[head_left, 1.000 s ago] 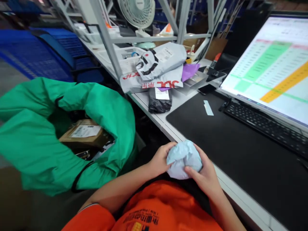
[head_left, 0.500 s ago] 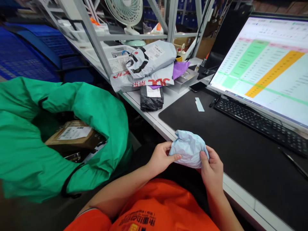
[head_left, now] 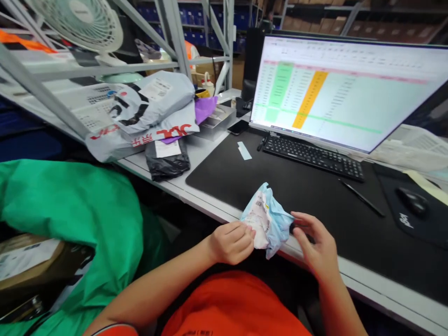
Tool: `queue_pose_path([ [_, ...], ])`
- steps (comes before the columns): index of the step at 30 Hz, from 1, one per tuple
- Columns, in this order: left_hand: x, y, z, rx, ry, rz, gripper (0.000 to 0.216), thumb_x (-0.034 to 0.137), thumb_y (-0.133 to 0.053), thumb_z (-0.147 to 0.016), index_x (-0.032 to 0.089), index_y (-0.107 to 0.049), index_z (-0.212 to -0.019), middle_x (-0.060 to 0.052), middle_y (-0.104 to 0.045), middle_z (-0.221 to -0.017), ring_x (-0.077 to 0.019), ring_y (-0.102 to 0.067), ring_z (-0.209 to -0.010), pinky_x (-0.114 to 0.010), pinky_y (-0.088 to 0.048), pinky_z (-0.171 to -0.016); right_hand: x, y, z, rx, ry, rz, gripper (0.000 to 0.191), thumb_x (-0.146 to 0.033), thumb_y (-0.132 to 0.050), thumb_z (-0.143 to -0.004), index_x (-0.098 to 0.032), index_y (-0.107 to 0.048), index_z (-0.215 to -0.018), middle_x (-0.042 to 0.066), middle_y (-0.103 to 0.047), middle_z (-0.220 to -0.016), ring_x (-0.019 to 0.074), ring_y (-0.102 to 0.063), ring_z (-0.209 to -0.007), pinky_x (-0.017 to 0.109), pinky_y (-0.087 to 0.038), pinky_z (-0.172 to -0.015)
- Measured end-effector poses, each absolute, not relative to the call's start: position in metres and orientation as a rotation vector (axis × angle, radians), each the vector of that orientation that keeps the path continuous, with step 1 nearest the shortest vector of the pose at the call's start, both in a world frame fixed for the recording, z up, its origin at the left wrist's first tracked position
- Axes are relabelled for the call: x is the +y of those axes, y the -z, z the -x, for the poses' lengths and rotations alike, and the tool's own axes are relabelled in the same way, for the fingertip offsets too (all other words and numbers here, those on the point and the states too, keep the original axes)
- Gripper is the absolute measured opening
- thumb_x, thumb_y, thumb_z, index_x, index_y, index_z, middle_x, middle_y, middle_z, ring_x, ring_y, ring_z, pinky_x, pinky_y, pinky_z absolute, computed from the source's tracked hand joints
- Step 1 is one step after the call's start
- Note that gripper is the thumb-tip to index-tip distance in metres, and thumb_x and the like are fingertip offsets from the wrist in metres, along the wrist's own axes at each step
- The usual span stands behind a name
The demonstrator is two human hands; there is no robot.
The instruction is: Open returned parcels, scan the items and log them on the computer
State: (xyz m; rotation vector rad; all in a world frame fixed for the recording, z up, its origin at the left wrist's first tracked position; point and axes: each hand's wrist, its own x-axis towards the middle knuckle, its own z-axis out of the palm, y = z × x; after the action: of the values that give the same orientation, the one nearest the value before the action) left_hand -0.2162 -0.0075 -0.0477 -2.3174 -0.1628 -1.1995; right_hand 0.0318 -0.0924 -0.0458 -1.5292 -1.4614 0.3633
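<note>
A small crumpled light-blue parcel bag (head_left: 268,219) with a white label showing is held over the near edge of the black desk mat (head_left: 304,186). My left hand (head_left: 231,241) is closed and pinches its left side. My right hand (head_left: 315,242) grips its right side with curled fingers. Both forearms reach out from my orange shirt at the bottom of the view.
A green sack (head_left: 70,219) holding a cardboard box (head_left: 28,266) stands at the left. Grey and black parcels (head_left: 154,116) are piled on the desk beside a metal rack. A monitor (head_left: 343,88), keyboard (head_left: 311,156), pen (head_left: 362,198), mouse (head_left: 413,200) and phone (head_left: 238,127) lie ahead.
The view has swung right toward the monitor. The blue parcel has been turned in my hands, so its white label now faces up. Both hands still hold it.
</note>
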Motion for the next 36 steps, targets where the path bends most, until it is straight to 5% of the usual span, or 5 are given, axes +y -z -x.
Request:
queue_pose_path([
  [4, -0.012, 0.060, 0.192, -0.088, 1.160, 2.466, 0.017, 0.007, -0.068, -0.087, 0.022, -0.069, -0.081, 0.002, -0.074, -0.075, -0.0125, -0.072, -0.069, -0.024, -0.063, -0.069, -0.095, 0.044, -0.038, -1.741, -0.174, 1.616, 0.057, -0.051, -0.070, -0.084, -0.027, -0.060, -0.135, 0.011, -0.059, -0.135, 0.0298, -0.056, -0.121, 0.049, -0.049, -0.101],
  [13, -0.026, 0.064, 0.172, -0.028, 1.121, 2.567, 0.016, 0.008, -0.071, -0.086, 0.019, -0.068, -0.076, 0.002, -0.073, -0.072, -0.0117, -0.069, -0.066, -0.025, -0.062, -0.066, -0.081, 0.045, -0.079, -1.478, -0.141, 1.964, 0.026, -0.036, -0.052, -0.096, -0.024, -0.075, -0.096, 0.004, -0.074, -0.098, 0.0214, -0.067, -0.091, 0.032, -0.047, -0.080],
  [19, -0.029, 0.062, 0.165, -0.017, 1.104, 2.620, 0.009, 0.009, -0.072, -0.086, 0.016, -0.068, -0.081, 0.002, -0.071, -0.072, -0.0114, -0.067, -0.067, -0.026, -0.061, -0.069, -0.089, 0.046, -0.098, -1.308, -0.092, 2.124, 0.027, -0.039, -0.052, -0.096, -0.025, -0.075, -0.096, 0.003, -0.075, -0.101, 0.0230, -0.067, -0.088, 0.035, -0.048, -0.077],
  [26, -0.035, 0.071, 0.155, -0.029, 1.051, 2.705, 0.015, 0.008, -0.062, -0.091, 0.011, -0.068, -0.104, -0.002, -0.071, -0.081, -0.0149, -0.065, -0.073, -0.030, -0.059, -0.072, -0.126, 0.027, -0.086, -1.527, 0.297, 1.771, 0.026, -0.025, -0.057, -0.094, -0.020, -0.069, -0.118, 0.009, -0.068, -0.119, 0.0243, -0.061, -0.112, 0.043, -0.048, -0.099],
  [36, -0.037, 0.069, 0.153, -0.192, 1.057, 2.907, 0.012, 0.018, -0.057, -0.097, 0.015, -0.064, -0.106, -0.001, -0.066, -0.071, -0.0158, -0.060, -0.065, -0.028, -0.052, -0.061, -0.147, 0.062, -0.073, -1.956, -0.104, 1.791, 0.022, -0.030, -0.063, -0.094, -0.024, -0.075, -0.112, 0.006, -0.071, -0.124, 0.0283, -0.060, -0.124, 0.054, -0.049, -0.105],
])
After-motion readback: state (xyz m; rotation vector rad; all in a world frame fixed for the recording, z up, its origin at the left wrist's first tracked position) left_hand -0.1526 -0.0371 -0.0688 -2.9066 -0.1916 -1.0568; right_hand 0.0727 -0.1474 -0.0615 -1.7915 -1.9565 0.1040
